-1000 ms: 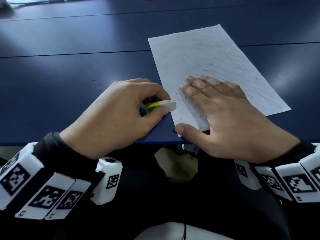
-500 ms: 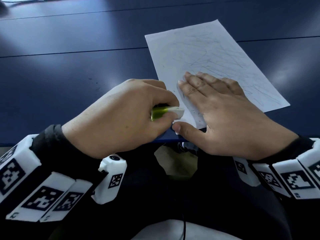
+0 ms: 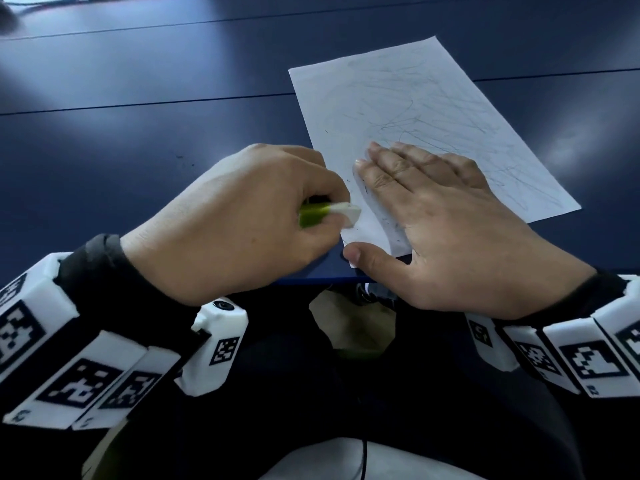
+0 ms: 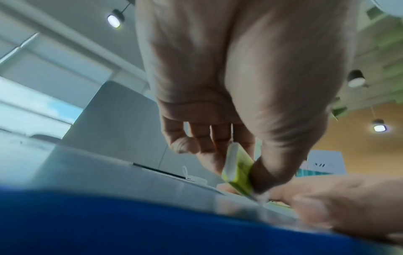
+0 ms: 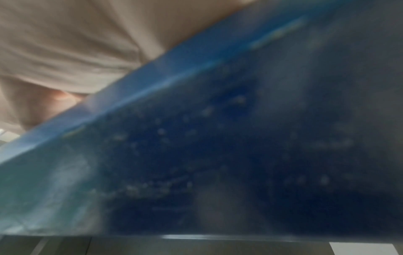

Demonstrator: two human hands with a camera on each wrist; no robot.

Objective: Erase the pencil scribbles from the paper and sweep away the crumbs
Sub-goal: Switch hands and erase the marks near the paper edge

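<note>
Left hand [image 3: 239, 223] pinches white green-sleeved eraser [image 3: 332, 214]; flat right hand [image 3: 446, 223] pins scribbled white paper [image 3: 398, 98]. Rub short strokes away from your anchor.

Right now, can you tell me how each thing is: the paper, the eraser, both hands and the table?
paper: flat on the table, covered in pencil scribbles
eraser: pinched in the left hand, white end at the paper's near corner
left hand: curled round the eraser
right hand: fingers straight, pressing the paper down
table: dark blue, under the paper
</note>
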